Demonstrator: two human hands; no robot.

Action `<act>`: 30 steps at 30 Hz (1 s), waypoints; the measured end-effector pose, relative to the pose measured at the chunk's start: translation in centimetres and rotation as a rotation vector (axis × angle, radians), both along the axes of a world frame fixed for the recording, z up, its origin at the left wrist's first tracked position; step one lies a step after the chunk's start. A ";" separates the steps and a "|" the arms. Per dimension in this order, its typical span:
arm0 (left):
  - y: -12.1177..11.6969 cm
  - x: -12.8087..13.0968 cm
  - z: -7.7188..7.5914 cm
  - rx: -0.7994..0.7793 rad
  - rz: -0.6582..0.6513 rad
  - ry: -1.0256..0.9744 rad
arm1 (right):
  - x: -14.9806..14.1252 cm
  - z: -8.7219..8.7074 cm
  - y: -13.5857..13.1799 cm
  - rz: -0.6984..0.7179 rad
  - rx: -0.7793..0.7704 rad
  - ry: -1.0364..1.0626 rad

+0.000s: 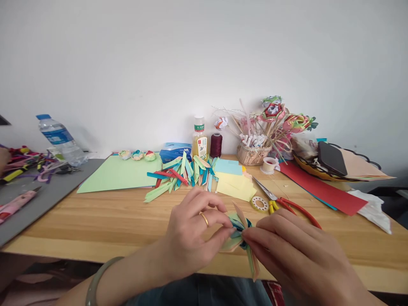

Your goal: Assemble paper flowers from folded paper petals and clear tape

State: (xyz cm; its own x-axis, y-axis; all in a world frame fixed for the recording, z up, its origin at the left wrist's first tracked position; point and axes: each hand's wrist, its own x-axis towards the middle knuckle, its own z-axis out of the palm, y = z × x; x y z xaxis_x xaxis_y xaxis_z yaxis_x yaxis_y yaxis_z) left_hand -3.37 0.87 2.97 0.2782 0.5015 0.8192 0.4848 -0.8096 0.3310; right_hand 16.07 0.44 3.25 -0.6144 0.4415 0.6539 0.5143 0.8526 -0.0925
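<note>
Between my two hands, over the table's front edge, is a paper flower (pixel 236 227) of folded green, peach and teal strips that stick out around a dark blue-teal middle. My left hand (pixel 197 229), with a ring on one finger, pinches it from the left. From the right, the fingertips of my right hand (pixel 296 246) press on its middle and hide part of it. Beyond my hands lies a pile of folded paper strips (pixel 183 172) in green, teal and red. Scissors (pixel 283 199) with red handles rest behind my right hand, beside a roll of tape (pixel 259 203).
Yellow paper sheets (pixel 236 185), green paper (pixel 124 174) and red paper (pixel 321 187) lie on the table (pixel 111 221). Behind stand a glue bottle (pixel 200 140), a thread spool (pixel 216 145) and a basket (pixel 253 154) of paper flowers. A water bottle (pixel 60 140) leans at left.
</note>
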 end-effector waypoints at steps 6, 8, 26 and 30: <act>-0.1 0.0 0.2 0.005 -0.026 0.034 | -0.4 0.6 0.2 -0.009 -0.065 -0.068; -0.1 -0.1 0.3 -0.015 -0.044 0.039 | -0.4 0.6 0.1 -0.029 -0.086 -0.083; 0.0 -0.4 -0.4 -0.287 -0.218 -0.083 | -1.1 1.3 1.3 0.074 -0.251 -0.095; 0.4 -1.2 -0.5 -0.753 -0.406 -0.208 | -0.4 0.9 1.9 0.187 -0.557 -0.057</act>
